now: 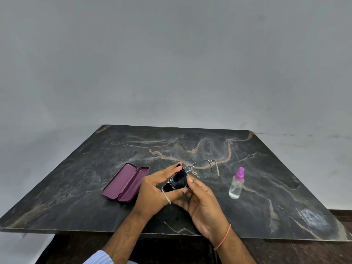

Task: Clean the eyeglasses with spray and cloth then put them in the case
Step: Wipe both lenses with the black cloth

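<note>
Thin metal-framed eyeglasses (203, 167) are held above the table with the temples unfolded. My left hand (156, 189) grips the frame at the near lens, its thumb underneath. My right hand (198, 202) pinches a black cloth (178, 181) round that near lens. The far lens sticks out to the right, bare. An open purple case (126, 182) lies on the table just left of my hands, with nothing inside. A small clear spray bottle (236, 184) with a purple cap stands upright to the right.
All of this sits on a dark marble-patterned tabletop (95, 210) against a plain grey wall. The table's front edge runs just below my wrists. A pale smudge (312, 218) marks the surface at the near right.
</note>
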`<state>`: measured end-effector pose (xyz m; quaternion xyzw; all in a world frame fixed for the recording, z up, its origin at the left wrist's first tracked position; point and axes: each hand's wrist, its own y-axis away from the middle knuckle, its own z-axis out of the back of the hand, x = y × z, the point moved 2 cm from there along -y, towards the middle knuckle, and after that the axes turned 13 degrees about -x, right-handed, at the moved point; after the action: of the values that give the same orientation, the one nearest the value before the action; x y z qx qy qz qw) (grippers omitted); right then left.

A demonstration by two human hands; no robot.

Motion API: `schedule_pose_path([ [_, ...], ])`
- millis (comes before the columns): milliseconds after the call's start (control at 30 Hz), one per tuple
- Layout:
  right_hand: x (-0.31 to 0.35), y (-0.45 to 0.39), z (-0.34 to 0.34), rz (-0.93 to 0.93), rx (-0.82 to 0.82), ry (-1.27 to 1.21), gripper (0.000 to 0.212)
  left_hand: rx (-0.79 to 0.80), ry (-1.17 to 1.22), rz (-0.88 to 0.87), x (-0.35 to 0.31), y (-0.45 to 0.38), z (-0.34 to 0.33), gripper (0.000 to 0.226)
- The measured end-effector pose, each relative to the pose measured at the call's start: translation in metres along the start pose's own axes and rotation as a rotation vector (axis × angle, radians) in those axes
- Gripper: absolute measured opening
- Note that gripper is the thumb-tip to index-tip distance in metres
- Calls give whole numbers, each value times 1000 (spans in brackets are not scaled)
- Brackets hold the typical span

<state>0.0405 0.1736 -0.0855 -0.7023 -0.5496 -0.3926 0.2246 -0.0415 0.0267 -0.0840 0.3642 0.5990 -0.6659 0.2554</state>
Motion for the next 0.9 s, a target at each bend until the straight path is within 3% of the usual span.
schedule_pose_path([
  [333,-1,2,-3,55,20,124,33,3,-51,-15,1,1,0,71],
  [633,3,10,-12,91,87,232,35,-42,-126,-89,0,3,2,74],
  [733,2,11,-13,102,101,256,53,-55,-118,-88,-2,3,1,69],
  [900,2,12,-15,134,37,250,30,-41,-125,-109,-4,3,0,64],
])
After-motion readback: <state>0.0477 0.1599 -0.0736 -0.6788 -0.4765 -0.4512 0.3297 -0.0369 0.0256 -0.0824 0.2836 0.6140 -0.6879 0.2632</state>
